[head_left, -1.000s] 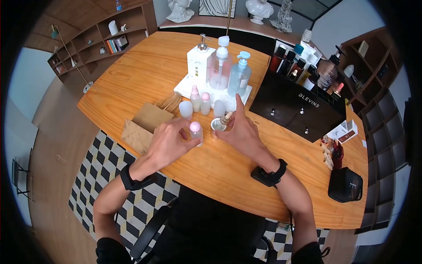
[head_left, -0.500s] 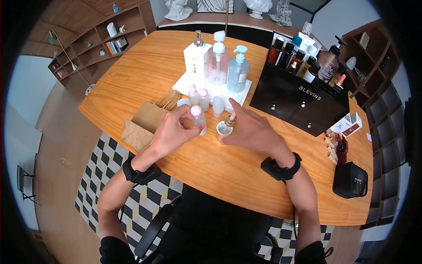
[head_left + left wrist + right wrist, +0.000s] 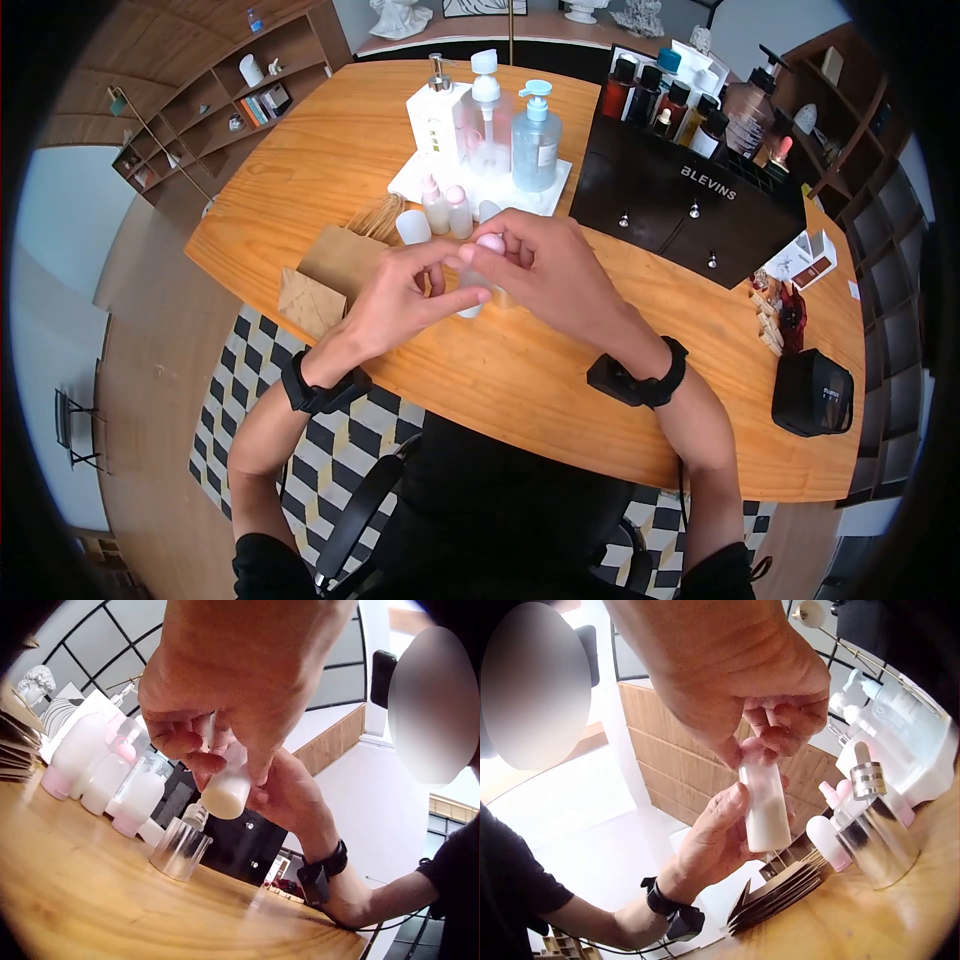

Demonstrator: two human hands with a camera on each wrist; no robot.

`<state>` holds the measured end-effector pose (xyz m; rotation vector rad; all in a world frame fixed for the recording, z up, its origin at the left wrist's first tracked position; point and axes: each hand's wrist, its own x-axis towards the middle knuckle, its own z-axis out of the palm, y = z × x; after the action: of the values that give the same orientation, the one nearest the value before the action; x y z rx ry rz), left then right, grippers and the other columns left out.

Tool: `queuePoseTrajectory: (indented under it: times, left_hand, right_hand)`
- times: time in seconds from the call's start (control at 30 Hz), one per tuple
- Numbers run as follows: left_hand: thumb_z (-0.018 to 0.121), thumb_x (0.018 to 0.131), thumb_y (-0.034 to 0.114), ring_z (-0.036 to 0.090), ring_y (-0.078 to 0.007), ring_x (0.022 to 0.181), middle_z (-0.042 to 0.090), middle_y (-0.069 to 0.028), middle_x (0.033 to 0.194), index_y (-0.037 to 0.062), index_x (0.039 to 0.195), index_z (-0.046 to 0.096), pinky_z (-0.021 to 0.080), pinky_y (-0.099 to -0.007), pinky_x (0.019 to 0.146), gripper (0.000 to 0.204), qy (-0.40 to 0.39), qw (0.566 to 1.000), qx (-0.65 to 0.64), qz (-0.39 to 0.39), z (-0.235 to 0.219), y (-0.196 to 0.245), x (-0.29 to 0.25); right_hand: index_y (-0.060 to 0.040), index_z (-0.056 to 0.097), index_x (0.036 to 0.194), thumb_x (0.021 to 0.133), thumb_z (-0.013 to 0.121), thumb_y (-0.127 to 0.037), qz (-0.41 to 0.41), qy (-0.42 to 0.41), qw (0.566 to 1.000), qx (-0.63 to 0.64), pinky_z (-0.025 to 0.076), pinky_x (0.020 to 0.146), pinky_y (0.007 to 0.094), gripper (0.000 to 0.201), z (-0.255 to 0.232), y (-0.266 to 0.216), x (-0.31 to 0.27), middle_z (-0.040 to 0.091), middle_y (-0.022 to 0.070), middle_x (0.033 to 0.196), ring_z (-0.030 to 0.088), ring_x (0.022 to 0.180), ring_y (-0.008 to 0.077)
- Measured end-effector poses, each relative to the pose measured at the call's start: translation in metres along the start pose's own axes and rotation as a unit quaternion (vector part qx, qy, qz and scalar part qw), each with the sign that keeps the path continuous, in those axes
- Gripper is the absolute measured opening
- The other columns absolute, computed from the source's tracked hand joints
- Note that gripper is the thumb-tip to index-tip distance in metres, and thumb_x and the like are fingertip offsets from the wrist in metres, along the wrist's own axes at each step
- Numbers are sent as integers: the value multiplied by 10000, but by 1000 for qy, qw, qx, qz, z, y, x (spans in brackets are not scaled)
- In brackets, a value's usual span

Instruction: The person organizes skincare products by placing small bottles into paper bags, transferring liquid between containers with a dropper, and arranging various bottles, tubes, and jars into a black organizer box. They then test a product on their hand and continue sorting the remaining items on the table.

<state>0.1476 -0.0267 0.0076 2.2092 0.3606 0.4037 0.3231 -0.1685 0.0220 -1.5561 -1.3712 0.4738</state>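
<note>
My left hand (image 3: 395, 295) grips a small clear bottle (image 3: 766, 817) with pale, milky contents, lifted above the table and slightly tilted. My right hand (image 3: 550, 270) pinches the round pink cap (image 3: 490, 243) at the bottle's top. Below the hands, a short shiny cylindrical container (image 3: 885, 847) stands on the wood, a dropper top (image 3: 868, 780) with a silver collar showing at its mouth; in the head view the right hand mostly hides it. Two small pink-topped bottles (image 3: 458, 212) and a frosted, rounded bottle (image 3: 412, 228) stand just beyond the hands.
Behind, pump bottles (image 3: 536, 150) share a white tray (image 3: 405, 180). A black drawer box (image 3: 650, 205) full of cosmetics stands at the right, with a black case (image 3: 812, 393) nearer the edge. A brown paper bag (image 3: 345, 262) lies left of the hands.
The left hand has carried the pink-capped bottle to the right. My right hand has left the container with the dropper and come over to the pink cap.
</note>
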Motion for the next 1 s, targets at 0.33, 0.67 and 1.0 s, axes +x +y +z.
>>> queuePoseTrajectory:
  times: [0.33,0.67,1.0]
  left_hand:
    - [947,804,260,592,-115,602,718,-50,887,27,1159,767,483,-295,574,461,75,994,74,38,10,13,-15]
    - [947,796,184,608,-129,573,720,-80,831,6,1060,790,493,-297,545,355,117,977,141,107,24,7,-26]
    - [954,787,179,614,-132,596,716,-82,842,-4,1096,796,505,-298,567,392,100,980,141,99,19,6,-26]
  right_hand:
    - [67,752,952,964,765,-225,15,-2,1000,6,439,548,305,293,0,-7,-4,645,71,663,525,588,100]
    - [-12,678,1072,1019,682,-238,-46,6,991,-123,496,565,421,232,6,-12,-9,709,139,657,703,582,320]
    - [-43,547,1175,1031,645,-176,-72,-40,991,-103,470,589,461,220,2,-8,-8,641,102,599,652,559,353]
